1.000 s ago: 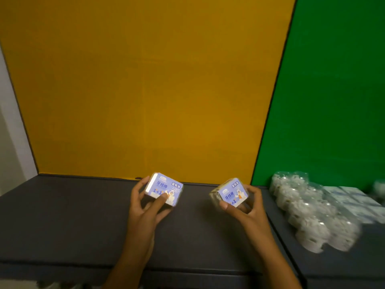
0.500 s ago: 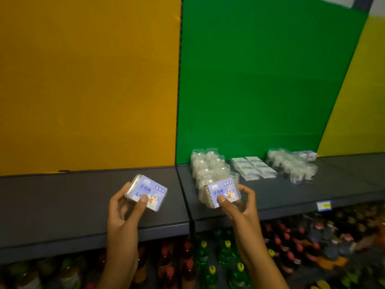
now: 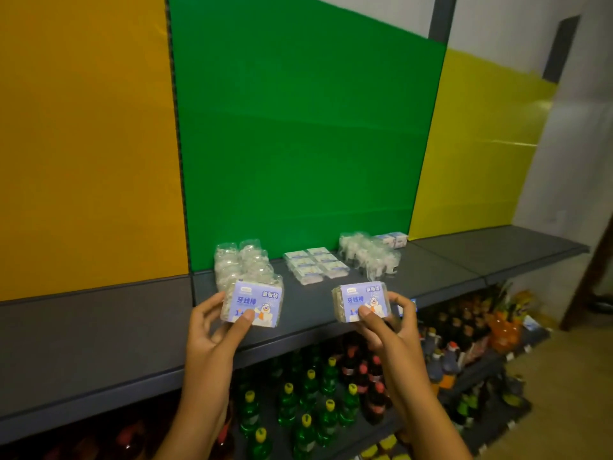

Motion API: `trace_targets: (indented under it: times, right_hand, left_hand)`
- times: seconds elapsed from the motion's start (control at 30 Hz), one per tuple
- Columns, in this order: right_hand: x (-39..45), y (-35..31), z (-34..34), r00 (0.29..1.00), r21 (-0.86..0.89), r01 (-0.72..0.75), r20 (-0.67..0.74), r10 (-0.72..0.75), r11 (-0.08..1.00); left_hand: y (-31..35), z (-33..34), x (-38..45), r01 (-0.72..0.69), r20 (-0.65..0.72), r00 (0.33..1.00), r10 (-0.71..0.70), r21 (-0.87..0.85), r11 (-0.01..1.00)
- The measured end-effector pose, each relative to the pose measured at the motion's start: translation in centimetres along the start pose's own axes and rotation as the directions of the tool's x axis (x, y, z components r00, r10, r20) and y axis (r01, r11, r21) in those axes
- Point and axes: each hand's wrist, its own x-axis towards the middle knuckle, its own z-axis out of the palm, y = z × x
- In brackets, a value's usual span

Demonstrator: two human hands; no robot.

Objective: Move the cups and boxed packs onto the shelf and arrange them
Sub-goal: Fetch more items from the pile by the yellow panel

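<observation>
Both packs point(image 3: 252, 303) point(image 3: 362, 302) label-up, crosswise.

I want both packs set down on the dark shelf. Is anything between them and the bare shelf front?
Nothing visible. The left pack and right pack hover over the bare shelf front; cups sit behind.

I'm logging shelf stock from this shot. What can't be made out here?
Head view only:
- Left cup cluster: count unclear, front hidden by the left hand's pack.
- Price tag: covered by right hand.
- Bottles below: labels dim, blurred.
</observation>
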Motion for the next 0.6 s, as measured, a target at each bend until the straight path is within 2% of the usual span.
trace_targets:
  times: [0.43, 0.6]
  right_hand:
    - [9.9, -1.0, -10.0, 0.987, -0.101, 0.063, -0.143, -0.077, 0.993]
    - [15.5, -2.1, -13.1, 0.992, -0.147, 0.036, -0.111, -0.053, 0.988]
  left_hand:
    - [-6.6, 12.8, 4.6, 0.073, 0.148, 0.986, -0.072, 0.001, 0.997]
    - [-8.9, 18.4, 7.9, 0.093, 0.163, 0.983, -0.085, -0.040, 0.995]
